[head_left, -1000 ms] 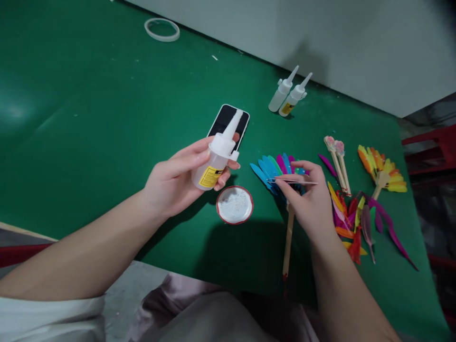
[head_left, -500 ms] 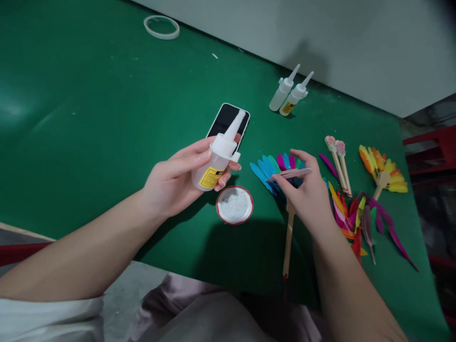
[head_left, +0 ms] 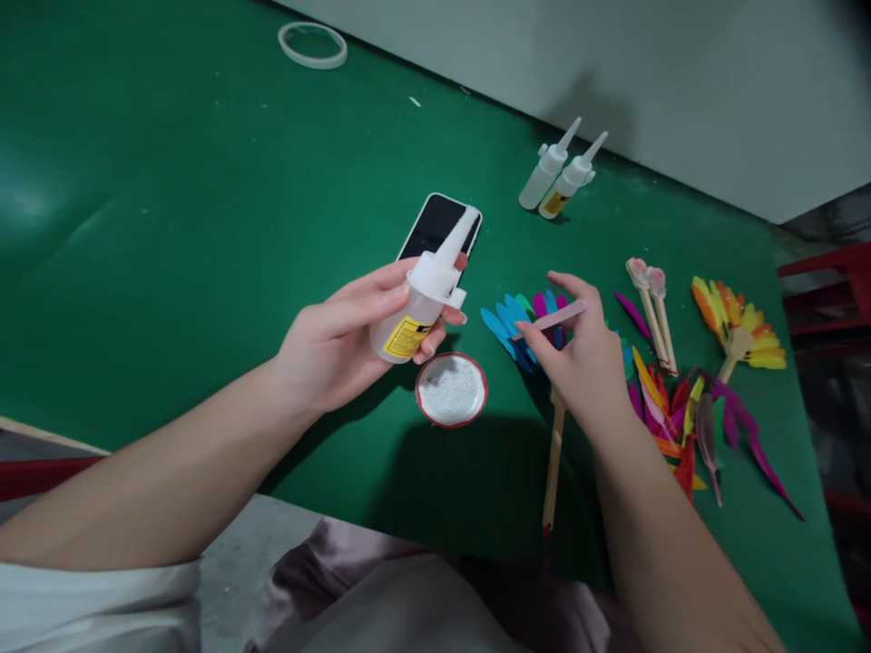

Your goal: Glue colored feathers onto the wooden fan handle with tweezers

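Glue bottle point(head_left: 414, 313) is gripped in the left hand point(head_left: 340, 340) above the green table point(head_left: 170, 227), nozzle over a phone point(head_left: 435, 227). Right hand point(head_left: 578, 363) pinches tweezers point(head_left: 554, 319) over the feather fan point(head_left: 517, 317); nearby lid point(head_left: 452, 390) holds white beads.

The right hand point(head_left: 578, 367) covers the middle of the feather fan point(head_left: 521, 317), so only its blue and pink tips and the lower stick show. The glue bottle point(head_left: 415, 304) label is too small to read. The red chair point(head_left: 834, 281) runs off the right edge.
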Demonstrator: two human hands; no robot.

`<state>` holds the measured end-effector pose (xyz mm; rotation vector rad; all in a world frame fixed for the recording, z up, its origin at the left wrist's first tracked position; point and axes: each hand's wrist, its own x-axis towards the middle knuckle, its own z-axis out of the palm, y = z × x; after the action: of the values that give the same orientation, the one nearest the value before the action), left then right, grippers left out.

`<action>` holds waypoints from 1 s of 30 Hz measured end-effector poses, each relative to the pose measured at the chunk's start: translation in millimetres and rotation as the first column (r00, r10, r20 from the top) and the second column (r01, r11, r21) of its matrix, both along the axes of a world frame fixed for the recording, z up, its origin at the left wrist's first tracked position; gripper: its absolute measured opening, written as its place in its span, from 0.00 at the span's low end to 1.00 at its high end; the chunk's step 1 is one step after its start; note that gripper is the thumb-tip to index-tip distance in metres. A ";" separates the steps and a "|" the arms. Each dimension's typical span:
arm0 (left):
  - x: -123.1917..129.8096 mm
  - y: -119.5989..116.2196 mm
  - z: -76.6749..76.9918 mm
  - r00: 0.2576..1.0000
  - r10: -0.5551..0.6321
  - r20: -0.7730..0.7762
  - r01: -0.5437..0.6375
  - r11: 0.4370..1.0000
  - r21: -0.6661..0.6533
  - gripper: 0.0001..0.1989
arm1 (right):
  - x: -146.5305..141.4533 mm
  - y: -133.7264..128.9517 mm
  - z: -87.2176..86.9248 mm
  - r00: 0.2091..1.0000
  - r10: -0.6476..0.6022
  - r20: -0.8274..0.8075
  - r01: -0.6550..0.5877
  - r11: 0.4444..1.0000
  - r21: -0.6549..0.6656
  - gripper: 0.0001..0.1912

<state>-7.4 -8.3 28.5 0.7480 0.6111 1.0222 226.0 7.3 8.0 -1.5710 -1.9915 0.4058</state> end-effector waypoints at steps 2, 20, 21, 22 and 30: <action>-0.1 0.1 -0.3 1.000 0.004 -0.011 -0.004 1.000 0.007 0.19 | -0.2 1.6 -1.5 1.000 0.009 0.011 -0.009 1.000 0.020 0.18; -1.3 -0.1 -0.4 0.995 -0.045 0.086 0.045 0.999 -0.002 0.19 | 1.4 4.3 -8.2 0.998 -0.071 0.002 0.070 0.997 0.035 0.13; -1.3 -0.1 -0.6 0.995 -0.046 0.094 0.046 0.999 0.003 0.19 | 1.6 3.7 -8.2 0.998 -0.064 -0.008 0.064 0.998 0.030 0.13; -1.3 -0.2 -0.8 0.994 -0.046 0.098 0.046 0.999 0.007 0.20 | 2.0 3.2 -8.2 0.998 -0.055 -0.020 0.055 0.998 0.026 0.12; -1.2 -0.8 -3.2 0.996 -0.041 0.083 0.041 0.999 0.012 0.20 | 4.5 -2.3 -5.8 0.997 -0.013 -0.079 0.015 1.000 0.023 0.09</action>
<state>-8.6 -9.0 25.3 0.7205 0.5174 1.0140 230.5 5.0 2.2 -1.5304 -1.9175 0.4310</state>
